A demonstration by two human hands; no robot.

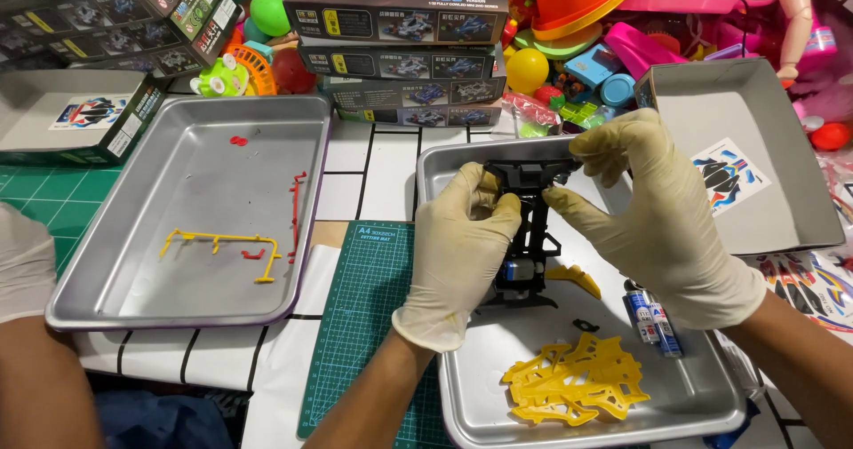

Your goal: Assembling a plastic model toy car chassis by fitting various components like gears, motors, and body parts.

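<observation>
fingers of both gloved hands pinched shut on black toy-car chassis, raised above the metal tray for fitting.

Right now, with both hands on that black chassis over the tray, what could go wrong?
1. The left hand and right hand hold the black chassis above the metal tray; a slip could drop it onto the yellow parts frame.
2. The two batteries lie loose by the right wrist and might get knocked.
3. The small black piece in the tray could easily be lost.
</observation>
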